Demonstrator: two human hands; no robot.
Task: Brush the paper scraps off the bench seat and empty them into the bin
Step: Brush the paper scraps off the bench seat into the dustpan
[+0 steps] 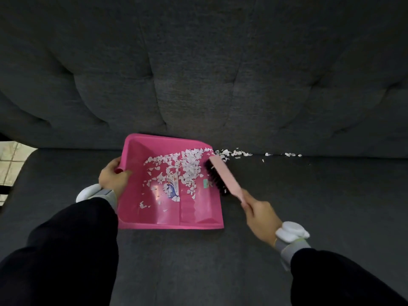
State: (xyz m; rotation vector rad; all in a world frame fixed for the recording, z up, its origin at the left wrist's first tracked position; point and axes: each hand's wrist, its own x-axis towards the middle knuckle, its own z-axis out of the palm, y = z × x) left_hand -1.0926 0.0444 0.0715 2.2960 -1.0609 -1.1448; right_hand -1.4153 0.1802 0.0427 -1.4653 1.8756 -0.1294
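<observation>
Head view, looking down at the dark grey bench seat (309, 195) and its tufted backrest (198, 74).

- Pink dustpan (167, 215) lies flat on the seat, far corner against the foot of the backrest, open lip facing the person's right.
- Left hand (113, 178): fingers curled round the dustpan handle at the pan's left wall, grasping it.
- Right hand (260, 214): clenched round the handle end of a pale pink brush (223, 175). Brush is angled away from the person; its dark bristles point left and sit at the pan's lip.
- Paper scraps, white: most lie inside the pan (187, 164), densest toward the far right corner and thinning toward the near wall. Several overlap a printed label (172, 186) on the pan floor.
- Remaining scraps (234, 153) form a thin line on the seat along the crease under the backrest, running right from the pan's far corner, sparser further right.
- Both arms in dark sleeves; white wrist device on the left wrist (87, 192) and on the right wrist (291, 231).
- Pale tiled floor (11, 164) shows past the seat's left end.
</observation>
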